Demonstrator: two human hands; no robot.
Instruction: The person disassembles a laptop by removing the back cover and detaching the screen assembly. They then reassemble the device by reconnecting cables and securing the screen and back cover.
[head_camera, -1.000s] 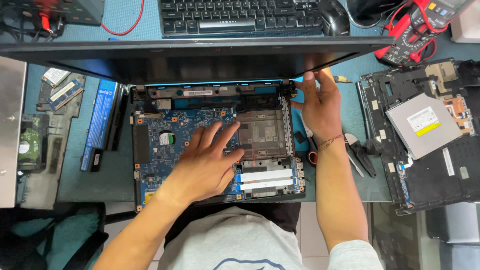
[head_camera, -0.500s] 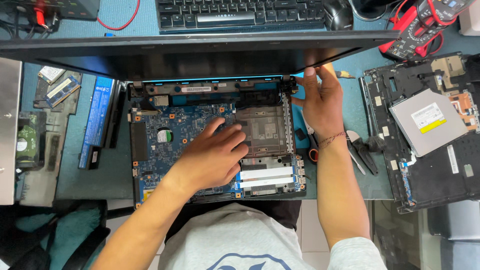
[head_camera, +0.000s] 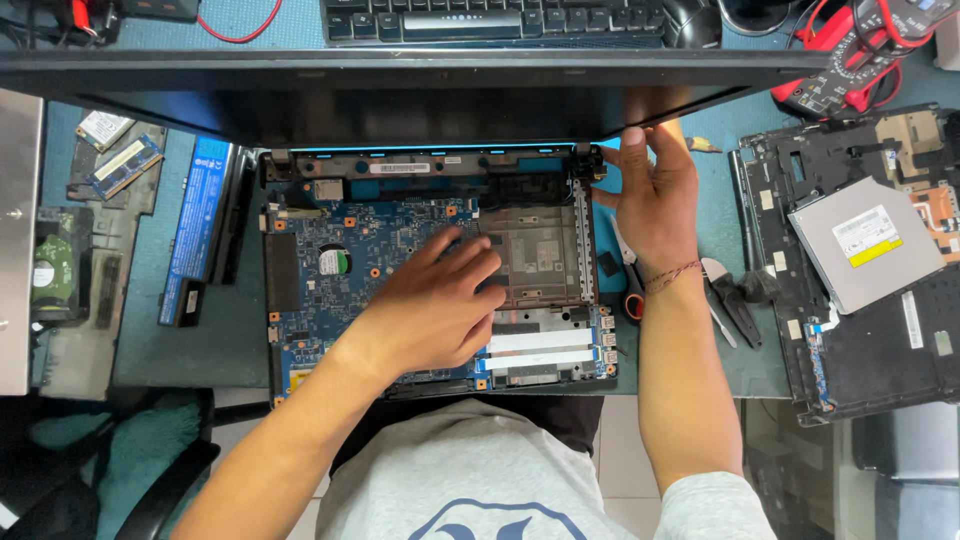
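An opened laptop base (head_camera: 300, 330) lies in front of me with its blue circuit board (head_camera: 370, 240) bared. My left hand (head_camera: 435, 305) lies flat on the board's middle, fingers spread toward the grey metal drive bay (head_camera: 535, 255). My right hand (head_camera: 655, 195) is at the base's right hinge corner, its fingertips touching the lower edge of the dark screen lid (head_camera: 400, 95) that stands open at the back. I cannot tell whether it grips the lid. Neither hand carries a loose part.
A long battery pack (head_camera: 195, 225) and memory sticks (head_camera: 125, 165) lie to the left. At right are a laptop shell (head_camera: 870, 350) with an optical drive (head_camera: 865, 255), pliers (head_camera: 735, 300) and scissors (head_camera: 630, 290). A keyboard (head_camera: 490, 18) and multimeter (head_camera: 850, 60) are behind.
My left hand has slid slightly right across the board toward the drive bay. My right hand stays at the hinge corner against the lid.
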